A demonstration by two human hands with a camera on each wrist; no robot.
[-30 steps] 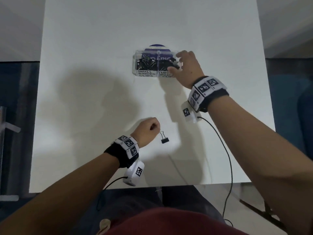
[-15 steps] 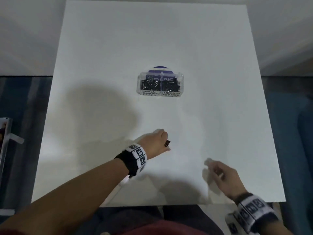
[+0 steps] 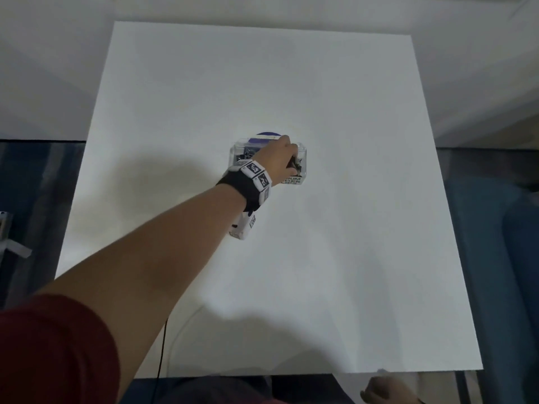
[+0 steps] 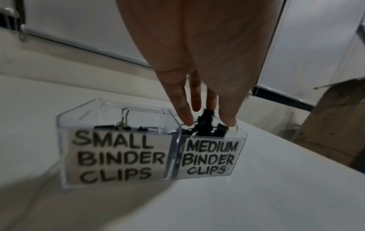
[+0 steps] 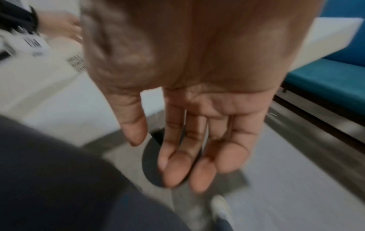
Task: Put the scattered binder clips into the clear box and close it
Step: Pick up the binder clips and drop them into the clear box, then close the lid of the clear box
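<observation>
The clear box (image 3: 302, 173) stands in the middle of the white table (image 3: 350, 258), top open. Its two compartments are labelled small and medium binder clips (image 4: 118, 150). My left hand (image 3: 293, 161) reaches down over the medium compartment. In the left wrist view the left hand (image 4: 207, 123) has thumb and fingers pointing down and pinches a black binder clip (image 4: 205, 115) just above the pile of clips inside. My right hand (image 3: 385, 392) hangs below the table's near edge. The right wrist view shows the right hand (image 5: 177, 156) with fingers relaxed and holding nothing.
A purple round piece (image 3: 267, 135) shows behind the box. A black cable (image 3: 162, 351) crosses the near table edge. A blue seat (image 5: 326, 81) stands to the right, and a brown cardboard box (image 4: 335, 125) beyond the table.
My left hand picked the clip off the near table and carried it up to the box. My right hand left the box and dropped below the table's near edge.
</observation>
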